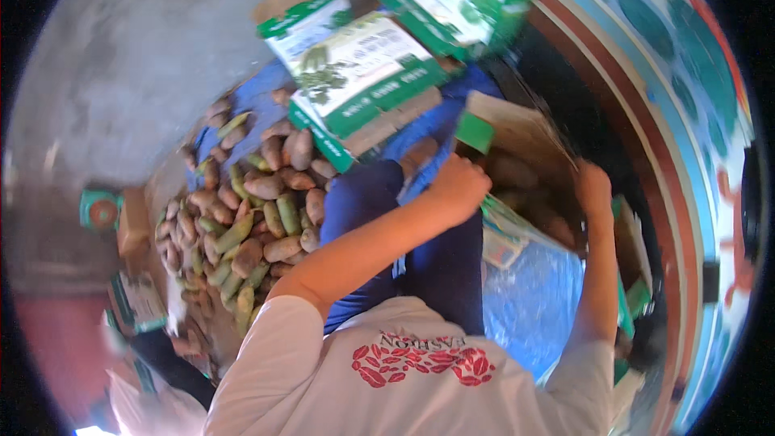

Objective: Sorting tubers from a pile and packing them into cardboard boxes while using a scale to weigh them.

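An open cardboard carton (517,125) with brown inner walls stands in front of me, just right of my knees. Brown, rounded produce, partly in shadow, lies inside it. My left hand (462,190) is closed on the carton's near left edge, beside a small green flap (474,133). On the right side, my right hand (593,187) is closed around the carton's opposite edge. The fingertips of both hands are partly hidden. Crumpled clear-blue plastic sheeting (533,299) lies below the carton, between my right arm and my leg.
A large heap of brown and green elongated produce (258,210) covers the floor to my left. White-and-green cartons (367,73) lie ahead on blue sheeting. A striped, painted wall surface (646,105) curves along the right. Another person's dark-clad limb (173,363) shows at lower left.
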A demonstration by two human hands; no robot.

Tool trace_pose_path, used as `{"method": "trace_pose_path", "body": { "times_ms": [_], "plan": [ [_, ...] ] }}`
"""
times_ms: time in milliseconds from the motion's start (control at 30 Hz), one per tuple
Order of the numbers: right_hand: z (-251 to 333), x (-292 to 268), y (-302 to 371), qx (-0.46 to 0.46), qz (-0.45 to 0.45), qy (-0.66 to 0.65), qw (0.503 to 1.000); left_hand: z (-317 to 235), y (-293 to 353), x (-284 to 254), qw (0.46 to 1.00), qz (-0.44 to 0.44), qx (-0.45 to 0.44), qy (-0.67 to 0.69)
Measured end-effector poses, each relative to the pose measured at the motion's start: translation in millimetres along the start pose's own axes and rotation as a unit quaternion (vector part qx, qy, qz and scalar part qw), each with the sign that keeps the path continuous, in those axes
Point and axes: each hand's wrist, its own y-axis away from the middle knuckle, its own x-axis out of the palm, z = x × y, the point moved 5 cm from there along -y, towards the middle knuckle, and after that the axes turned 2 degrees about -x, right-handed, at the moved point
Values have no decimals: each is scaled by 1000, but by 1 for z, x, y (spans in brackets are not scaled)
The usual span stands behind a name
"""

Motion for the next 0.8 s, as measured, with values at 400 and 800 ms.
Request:
{"method": "trace_pose_path", "body": {
  "times_ms": [400,800],
  "plan": [
    [54,-44,51,-37,-42,26,998,-11,11,-23,994,-48,85,54],
    [49,-52,90,17,-89,-21,996,-26,15,-34,986,-70,147,43]
  ]
}}
